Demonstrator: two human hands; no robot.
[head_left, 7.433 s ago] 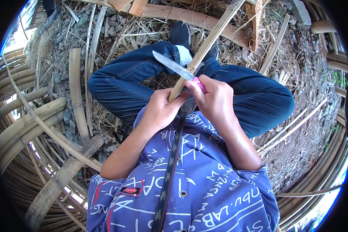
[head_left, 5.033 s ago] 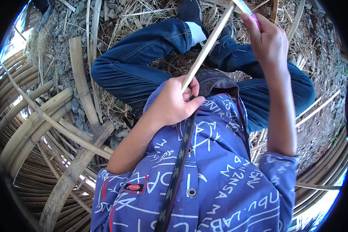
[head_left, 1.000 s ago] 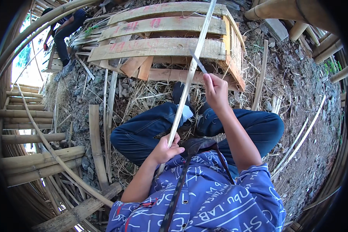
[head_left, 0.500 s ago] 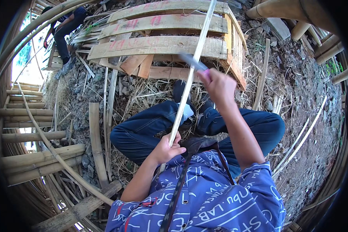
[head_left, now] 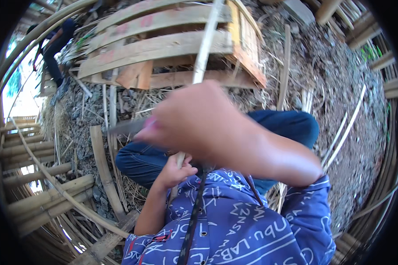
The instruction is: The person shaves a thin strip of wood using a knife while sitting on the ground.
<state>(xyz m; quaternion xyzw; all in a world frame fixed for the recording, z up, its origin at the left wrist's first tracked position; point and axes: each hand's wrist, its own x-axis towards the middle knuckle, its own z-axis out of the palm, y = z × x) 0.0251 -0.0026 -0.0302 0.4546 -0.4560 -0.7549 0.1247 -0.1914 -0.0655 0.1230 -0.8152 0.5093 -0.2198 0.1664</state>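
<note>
A long pale bamboo strip point(head_left: 205, 48) slants from my lap up past the wooden crate. My left hand point(head_left: 176, 171) is closed around its lower part, close to my shirt. Above it, my right hand point(head_left: 188, 117) is closed on a knife point(head_left: 127, 127), the pinkish handle mostly inside the fist and the grey blade pointing left. My right hand and forearm lie across the strip in this view and hide its middle part. Motion blurs the right hand and the blade, and I cannot tell whether the blade touches the strip.
A slatted wooden crate point(head_left: 163, 51) stands ahead of my folded legs. Bamboo poles point(head_left: 44, 187) are stacked at the left, and loose strips point(head_left: 348, 126) lie on the dirt at the right. Another person point(head_left: 56, 44) is at the far left. Straw and stones cover the ground.
My right hand has swung the knife from the strip's right side, near the crate, across to the left and closer to me. My left hand still grips the strip. The view has shifted slightly.
</note>
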